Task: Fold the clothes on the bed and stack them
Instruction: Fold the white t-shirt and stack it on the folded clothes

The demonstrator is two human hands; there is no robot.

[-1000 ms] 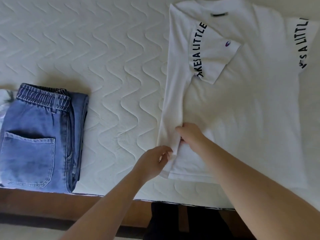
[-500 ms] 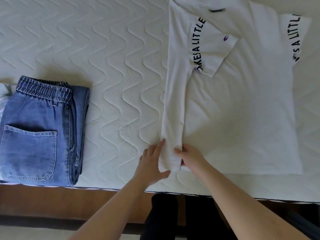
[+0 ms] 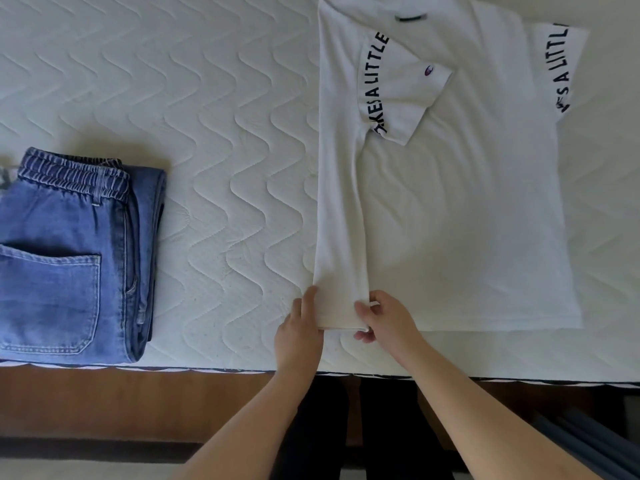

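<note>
A white T-shirt (image 3: pixel 464 216) with black lettering on its sleeves lies flat on the quilted mattress (image 3: pixel 207 116). Its left side is folded inward as a narrow strip, with the left sleeve turned over the chest. My left hand (image 3: pixel 300 332) rests with straight fingers against the outer edge of that strip at the hem. My right hand (image 3: pixel 386 318) pinches the strip's inner hem corner between thumb and fingers. The right sleeve lies spread out at the far right. Folded blue jeans (image 3: pixel 69 258) lie at the left near the bed's edge.
The wooden bed frame (image 3: pixel 138 400) runs along the near edge below the mattress. A bit of patterned white fabric (image 3: pixel 5 176) peeks out behind the jeans at the far left. Open mattress lies between the jeans and the shirt.
Both hands slid down the folded strip to its hem, flattening it. My left hand went from holding the edge to lying straight along it. The view shifted slightly.
</note>
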